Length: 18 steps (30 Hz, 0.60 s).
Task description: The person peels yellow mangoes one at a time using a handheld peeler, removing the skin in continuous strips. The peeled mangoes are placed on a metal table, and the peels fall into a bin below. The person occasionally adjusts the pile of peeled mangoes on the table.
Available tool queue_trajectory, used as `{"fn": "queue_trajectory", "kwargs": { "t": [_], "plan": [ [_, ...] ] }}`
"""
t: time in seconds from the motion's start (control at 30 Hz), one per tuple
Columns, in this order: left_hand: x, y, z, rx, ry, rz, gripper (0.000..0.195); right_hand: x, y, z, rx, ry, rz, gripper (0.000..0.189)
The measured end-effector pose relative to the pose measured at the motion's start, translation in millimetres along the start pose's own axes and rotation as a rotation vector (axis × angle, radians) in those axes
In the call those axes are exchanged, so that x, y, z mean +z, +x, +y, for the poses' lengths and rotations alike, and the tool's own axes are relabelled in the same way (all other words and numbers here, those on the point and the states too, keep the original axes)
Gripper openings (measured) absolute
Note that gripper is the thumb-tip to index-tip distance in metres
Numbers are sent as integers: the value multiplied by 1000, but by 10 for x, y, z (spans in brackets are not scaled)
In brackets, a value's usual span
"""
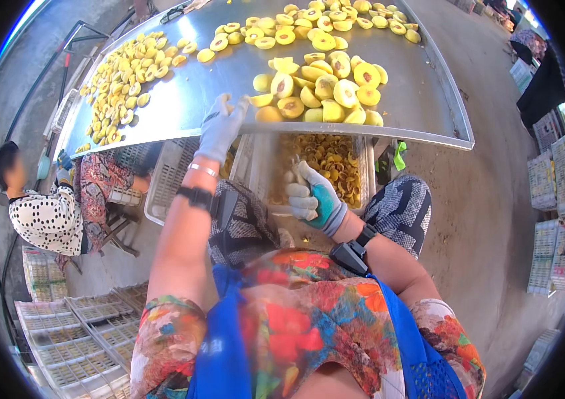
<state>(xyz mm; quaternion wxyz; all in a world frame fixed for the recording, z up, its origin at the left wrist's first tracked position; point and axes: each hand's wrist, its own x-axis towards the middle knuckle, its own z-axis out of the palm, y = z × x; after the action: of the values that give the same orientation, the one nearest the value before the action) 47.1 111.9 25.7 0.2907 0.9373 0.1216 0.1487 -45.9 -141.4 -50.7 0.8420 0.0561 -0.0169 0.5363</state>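
My left hand [221, 124], in a pale grey work glove, is over the near rim of a metal-topped table [183, 97]. Its fingers are apart, and I see nothing in them. Just right of the fingertips lies a yellow peach half [261, 100], at the edge of a heap of peach halves [332, 90], several with the reddish pit side showing. Below the rim, my right hand [315, 197], in a grey and teal glove, is closed around a small hand tool [296, 160], mostly hidden by the fingers. Under that hand stands a plastic crate [368, 172] of brownish peach scraps [335, 159].
Another pile of peach halves [128, 82] covers the table's left end, and a row [307, 27] spans the far side. A seated person [48, 214] works at the left. White crates [70, 339] stand behind at left, more crates [551, 254] at right.
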Motion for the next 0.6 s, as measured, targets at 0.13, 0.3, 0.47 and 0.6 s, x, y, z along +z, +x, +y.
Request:
{"fn": "queue_trajectory", "kwargs": {
  "t": [0.13,0.3,0.47,0.6],
  "plan": [
    [328,553,143,-266,-105,-260,77,52,-30,-40,-18,-79,126,45],
    [534,580,109,-189,-207,-175,60,187,-39,-42,-30,-215,208,41],
    [424,328,171,-156,-925,-81,42,412,-69,27,-85,-470,426,40],
    [338,-144,282,-297,-1500,-214,34,543,-84,42,-214,-880,487,38]
  ]
}}
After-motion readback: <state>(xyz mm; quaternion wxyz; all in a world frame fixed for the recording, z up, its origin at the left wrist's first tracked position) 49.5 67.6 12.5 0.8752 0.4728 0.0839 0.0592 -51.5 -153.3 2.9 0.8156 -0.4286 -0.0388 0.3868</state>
